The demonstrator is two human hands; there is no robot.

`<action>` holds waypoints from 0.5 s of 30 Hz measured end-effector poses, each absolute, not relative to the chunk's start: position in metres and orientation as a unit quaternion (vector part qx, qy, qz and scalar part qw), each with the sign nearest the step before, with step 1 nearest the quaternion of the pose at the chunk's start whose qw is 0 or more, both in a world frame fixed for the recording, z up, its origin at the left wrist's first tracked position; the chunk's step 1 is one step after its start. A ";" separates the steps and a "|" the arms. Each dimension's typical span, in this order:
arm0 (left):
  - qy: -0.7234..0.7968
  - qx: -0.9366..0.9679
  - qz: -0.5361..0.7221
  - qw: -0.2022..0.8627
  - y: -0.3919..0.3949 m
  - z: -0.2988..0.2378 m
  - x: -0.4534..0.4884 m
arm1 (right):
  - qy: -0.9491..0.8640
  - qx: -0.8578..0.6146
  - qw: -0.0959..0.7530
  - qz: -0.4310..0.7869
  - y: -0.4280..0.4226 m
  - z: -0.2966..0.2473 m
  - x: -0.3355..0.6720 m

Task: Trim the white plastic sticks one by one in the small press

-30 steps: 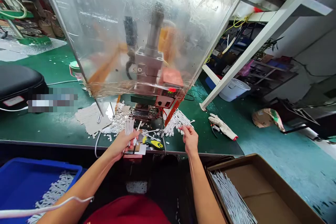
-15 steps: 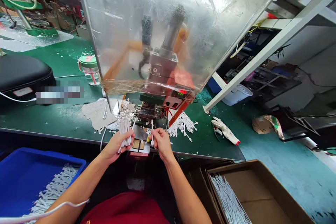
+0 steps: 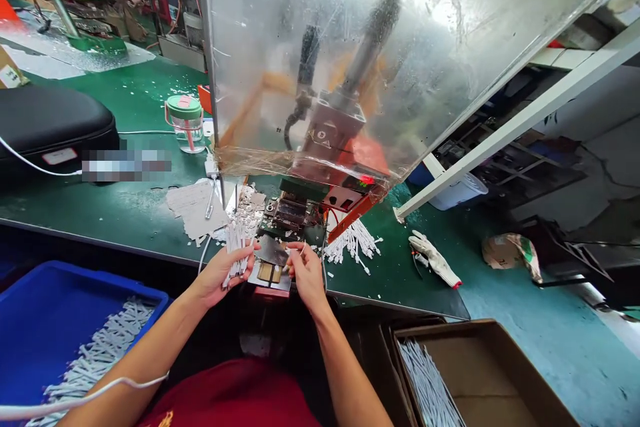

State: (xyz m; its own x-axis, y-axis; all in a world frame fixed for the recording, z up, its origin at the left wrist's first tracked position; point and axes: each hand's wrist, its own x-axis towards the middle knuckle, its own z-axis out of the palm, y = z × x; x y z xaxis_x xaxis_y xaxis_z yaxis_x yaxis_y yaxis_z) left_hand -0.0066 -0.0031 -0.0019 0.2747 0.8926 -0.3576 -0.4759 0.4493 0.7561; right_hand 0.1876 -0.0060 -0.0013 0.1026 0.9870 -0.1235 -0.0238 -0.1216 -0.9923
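At far left, the blue plastic crate (image 3: 85, 280) below the bench edge holds a heap of white strips (image 3: 95, 357). On the green bench mat (image 3: 125, 107), a sheet of torn paper (image 3: 193, 210) lies just beside a scatter of white offcuts (image 3: 245, 213). Your left hand (image 3: 217, 273) is closed around a bundle of white strips (image 3: 236, 255), fingers curled, with the strip ends sticking out beyond your grip. Your right hand (image 3: 306, 273) is near it, thumb and forefinger pressed together in a pinch on what looks like a single white strip (image 3: 300, 250), though it is too thin to be sure. Both hands are over a metal plate (image 3: 270, 251) and two brass-coloured pads (image 3: 265, 271) at the front of the bench press (image 3: 340, 197), which stands behind a clear plastic shield (image 3: 425, 47). To the right of the press, a loose pile of strips (image 3: 353, 247) lies on the mat, so not everything is in a container. Beyond it lies a white work glove (image 3: 434, 259). At lower right, the open cardboard box (image 3: 480, 340) has more strips (image 3: 425, 380) along its left side.
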 end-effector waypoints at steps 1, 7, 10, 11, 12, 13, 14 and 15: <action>0.396 0.263 0.454 0.754 -0.003 -0.002 -0.006 | -0.436 -0.536 0.494 0.528 -0.008 0.001 0.187; 0.398 0.255 0.457 0.754 -0.004 -0.001 -0.005 | -0.382 -0.451 0.486 0.644 -0.013 0.011 0.189; 0.393 0.252 0.457 0.757 -0.005 -0.002 -0.005 | -0.337 -0.448 0.493 0.665 -0.009 0.010 0.190; 0.391 0.252 0.458 0.758 -0.005 -0.003 -0.006 | -0.325 -0.452 0.496 0.667 -0.007 0.008 0.190; 0.390 0.252 0.458 0.758 -0.005 -0.003 -0.007 | -0.315 -0.455 0.498 0.667 -0.005 0.007 0.190; 0.390 0.252 0.459 0.757 -0.005 -0.003 -0.007 | -0.308 -0.458 0.501 0.666 -0.003 0.005 0.190; 0.391 0.251 0.460 0.756 -0.006 -0.003 -0.007 | -0.303 -0.460 0.504 0.665 0.000 0.004 0.190; 0.393 0.250 0.462 0.755 -0.006 -0.002 -0.008 | -0.302 -0.463 0.507 0.661 0.002 0.003 0.189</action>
State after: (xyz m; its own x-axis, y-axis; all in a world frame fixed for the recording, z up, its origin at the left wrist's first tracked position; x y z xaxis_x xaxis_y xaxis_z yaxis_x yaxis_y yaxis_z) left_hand -0.0077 -0.0057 -0.0023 0.2640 0.8936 -0.3630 -0.5008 0.4487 0.7402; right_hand 0.1888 0.0022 0.0034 -0.0575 0.9503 -0.3059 -0.3910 -0.3034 -0.8690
